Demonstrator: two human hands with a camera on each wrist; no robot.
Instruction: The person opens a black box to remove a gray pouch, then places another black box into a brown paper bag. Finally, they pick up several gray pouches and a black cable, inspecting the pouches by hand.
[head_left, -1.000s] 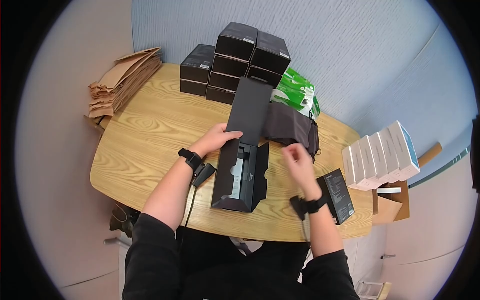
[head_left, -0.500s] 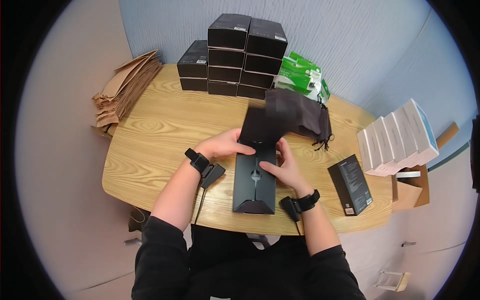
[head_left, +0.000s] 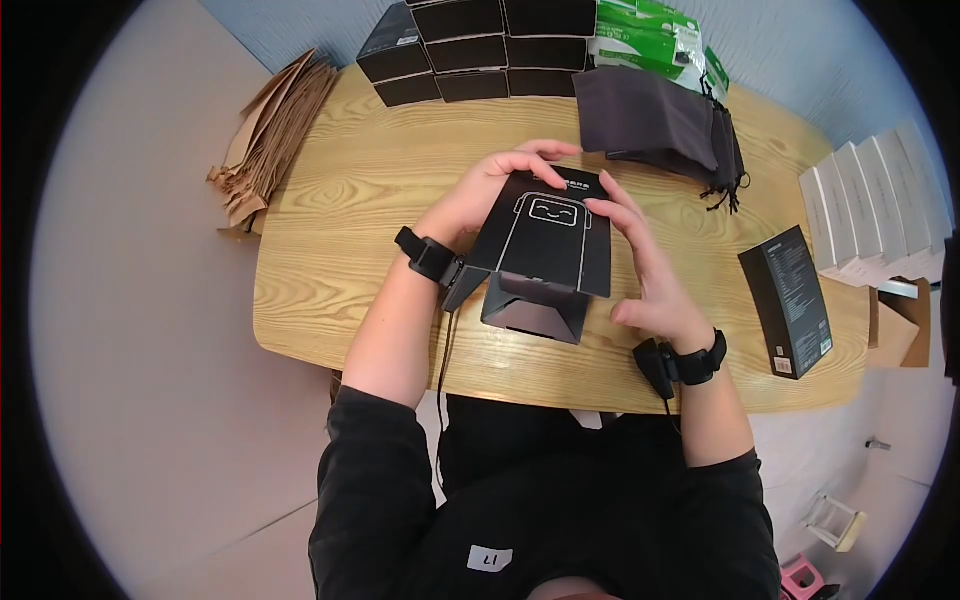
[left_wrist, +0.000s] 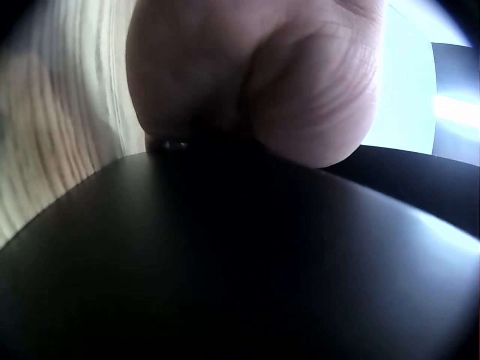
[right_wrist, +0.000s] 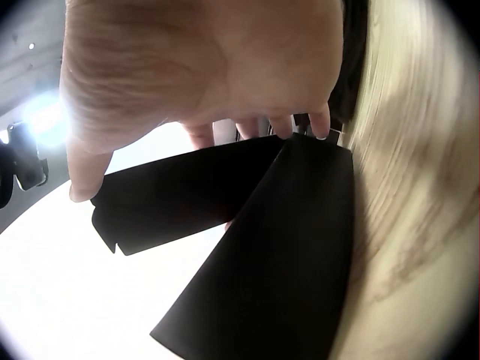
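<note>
A black cardboard box [head_left: 535, 318] stands on the wooden table in front of the person. Its hinged lid [head_left: 547, 240], printed with a smiling robot in white outline, is folded over towards the person, its near edge raised above the box front. The left hand [head_left: 480, 195] lies along the far left of the lid, fingers stretched over its top. At the lid's right edge, the right hand [head_left: 655, 275] touches with extended fingers, thumb held apart. The right wrist view shows the lid's dark flap [right_wrist: 187, 184] below the right palm [right_wrist: 202, 67]. The box's contents are hidden.
Stacked black boxes [head_left: 465, 52] stand at the back, beside green-and-white packets [head_left: 650, 45] and dark drawstring pouches [head_left: 650, 120]. Another black box [head_left: 790, 300] lies right, near a row of white boxes [head_left: 875, 205]. Brown paper bags [head_left: 270, 140] lean at the left.
The box's inner side flaps were folded shut, then its lid swung over from the far side towards the person. The right hand went from the flaps to the lid's right edge.
</note>
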